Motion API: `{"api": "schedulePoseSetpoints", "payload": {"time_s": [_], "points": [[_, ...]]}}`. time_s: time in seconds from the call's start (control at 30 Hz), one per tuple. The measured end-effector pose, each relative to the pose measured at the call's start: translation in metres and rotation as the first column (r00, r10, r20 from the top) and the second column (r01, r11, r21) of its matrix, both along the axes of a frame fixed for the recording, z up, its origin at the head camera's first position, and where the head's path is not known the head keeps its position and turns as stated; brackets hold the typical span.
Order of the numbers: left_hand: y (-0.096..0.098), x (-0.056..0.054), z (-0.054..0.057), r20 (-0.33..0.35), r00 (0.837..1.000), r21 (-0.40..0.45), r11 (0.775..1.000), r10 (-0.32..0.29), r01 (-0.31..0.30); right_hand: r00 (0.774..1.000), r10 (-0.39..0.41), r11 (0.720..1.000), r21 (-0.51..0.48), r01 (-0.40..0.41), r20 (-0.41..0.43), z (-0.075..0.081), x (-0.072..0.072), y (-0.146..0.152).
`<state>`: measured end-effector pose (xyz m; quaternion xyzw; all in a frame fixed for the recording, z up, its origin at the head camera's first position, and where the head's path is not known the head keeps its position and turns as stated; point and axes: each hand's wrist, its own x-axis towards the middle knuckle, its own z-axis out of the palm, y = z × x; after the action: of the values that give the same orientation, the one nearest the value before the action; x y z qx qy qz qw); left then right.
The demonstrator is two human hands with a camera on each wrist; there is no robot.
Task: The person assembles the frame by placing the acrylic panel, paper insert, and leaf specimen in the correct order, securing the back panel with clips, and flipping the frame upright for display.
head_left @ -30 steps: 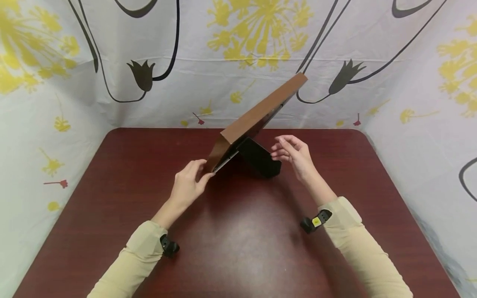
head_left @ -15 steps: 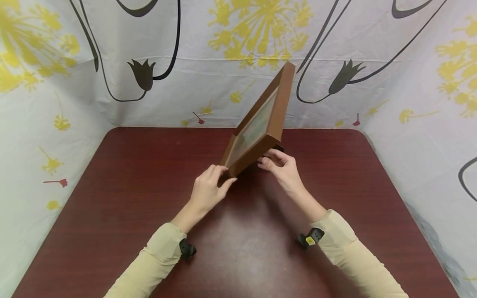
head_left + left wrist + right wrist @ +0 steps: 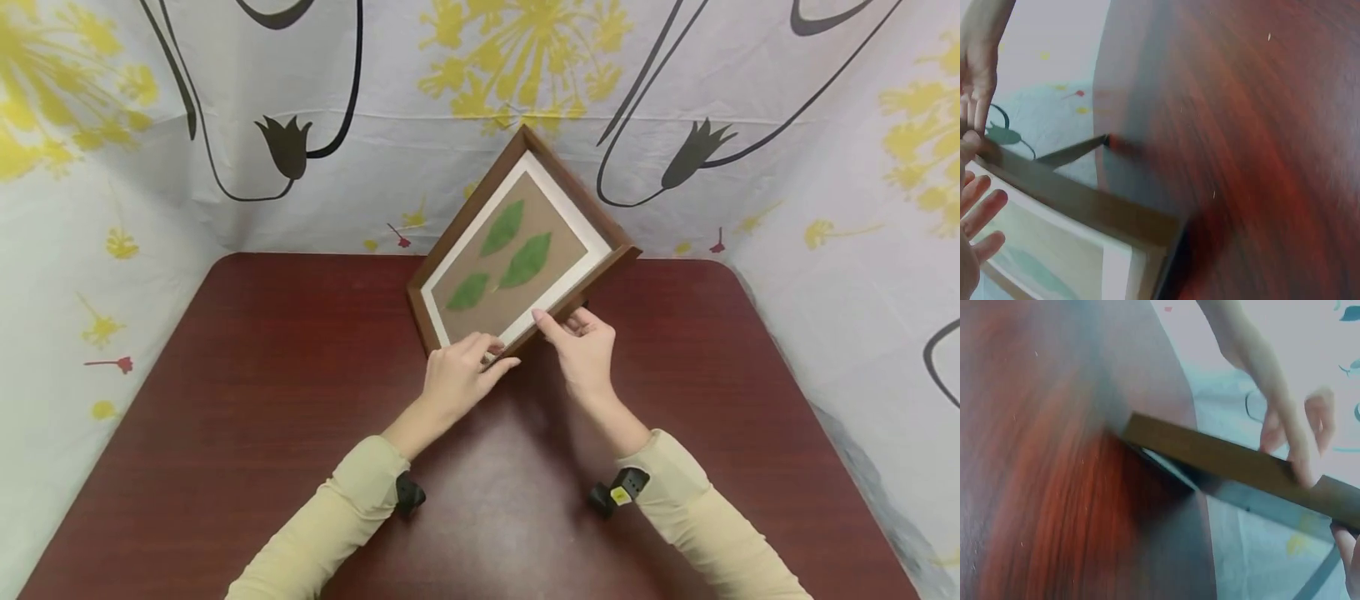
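Observation:
A picture frame with a brown border and white mat stands tilted on one corner over the table. Behind its glass lie three green leaves on a brown ground. My left hand pinches the lower edge, thumb outside and fingers over the front. At the lower right edge my right hand grips the border, thumb in front and the other fingers behind, partly hidden. In the left wrist view a dark support leg sticks out from the back of the frame.
The dark red wooden table spreads around the hands. Behind it hangs a white cloth printed with yellow and dark flowers. Each sleeved wrist carries a small black camera.
The picture frame has turned from its edge and back to show its front. My left hand has moved right along with it; my right hand has come from beside the leg to the border.

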<state>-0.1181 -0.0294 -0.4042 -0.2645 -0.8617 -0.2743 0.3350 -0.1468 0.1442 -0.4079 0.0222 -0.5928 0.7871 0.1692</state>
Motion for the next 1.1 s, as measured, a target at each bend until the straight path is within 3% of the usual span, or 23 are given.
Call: {"api": "schedulePoseSetpoints", "payload": {"time_s": [0.1,0.17,0.33,0.5,0.63,0.77,0.83,1.0,1.03,1.1], "points": [[-0.008,-0.008,0.005,0.112,0.994,0.052,0.999,0.003,-0.009,1.000,-0.011,1.000,0.017,0.011,0.013,0.003,-0.004,0.008],[-0.017,-0.016,0.007,0.217,0.976,0.089,0.995,0.017,-0.037,0.995,-0.058,0.996,0.079,0.051,0.083,0.029,0.007,0.005],[-0.047,-0.043,0.012,0.446,0.894,0.171,0.976,0.043,-0.132,0.982,-0.058,0.992,0.118,0.036,0.182,0.048,0.011,0.015],[-0.076,-0.067,0.019,0.548,0.835,0.195,0.962,0.053,-0.190,0.985,0.035,0.988,0.142,-0.060,0.171,0.054,0.005,0.030],[-0.095,-0.080,0.021,0.626,0.780,0.218,0.960,0.000,-0.174,0.974,0.086,0.969,0.211,-0.132,0.211,0.058,-0.002,0.040],[-0.109,-0.087,0.021,0.713,0.694,0.278,0.950,-0.103,-0.145,0.951,0.120,0.937,0.285,-0.203,0.286,0.061,-0.009,0.045],[-0.115,-0.088,0.020,0.759,0.631,0.319,0.937,-0.163,-0.142,0.942,0.151,0.925,0.295,-0.241,0.299,0.062,-0.012,0.046],[-0.124,-0.087,0.018,0.847,0.453,0.369,0.921,-0.279,-0.122,0.934,0.200,0.897,0.329,-0.296,0.296,0.063,-0.021,0.050],[-0.125,-0.085,0.018,0.855,0.433,0.364,0.925,-0.285,-0.111,0.934,0.206,0.890,0.341,-0.303,0.292,0.063,-0.024,0.051],[-0.127,-0.082,0.018,0.863,0.416,0.348,0.934,-0.285,-0.082,0.936,0.218,0.878,0.363,-0.311,0.275,0.063,-0.030,0.052]]}}
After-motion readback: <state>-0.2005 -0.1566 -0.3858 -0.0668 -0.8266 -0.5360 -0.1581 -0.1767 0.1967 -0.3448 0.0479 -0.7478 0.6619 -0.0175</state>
